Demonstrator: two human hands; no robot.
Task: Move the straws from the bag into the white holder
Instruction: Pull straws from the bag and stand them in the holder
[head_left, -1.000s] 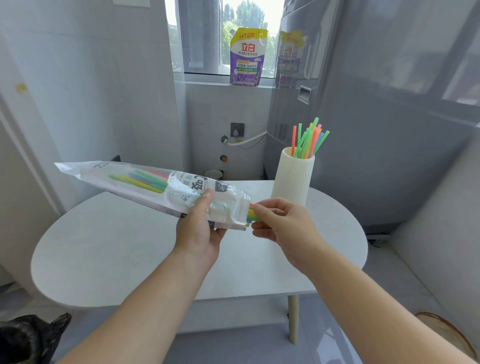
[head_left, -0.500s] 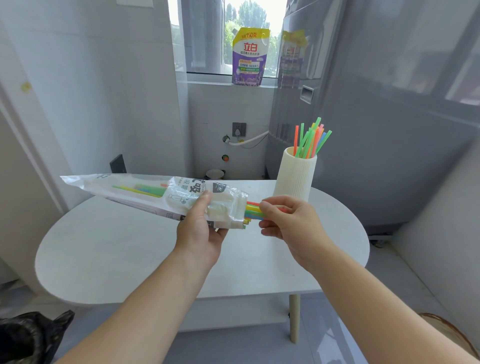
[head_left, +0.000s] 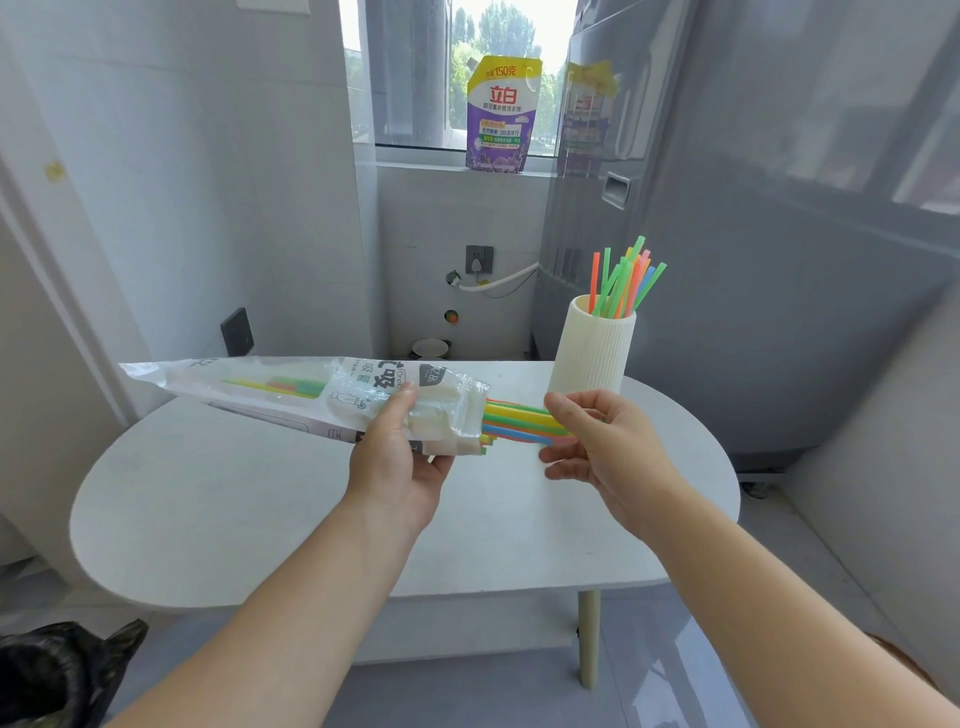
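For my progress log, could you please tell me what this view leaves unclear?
Head view:
- Straws inside the bag: count unclear; printed film and the left hand cover them.
- Protruding straws: leading ends hidden in the grip of the right hand.
- Standing straws: lower parts hidden by the wall of the white holder.

Showing yellow, green, orange and blue on the straws (head_left: 519, 423); running clear and milky white with black and grey print on the bag (head_left: 291, 387). Carrying fine vertical ribs on the cream-white holder (head_left: 592, 358). Glowing purple and yellow with red lettering on the pouch (head_left: 501, 117).
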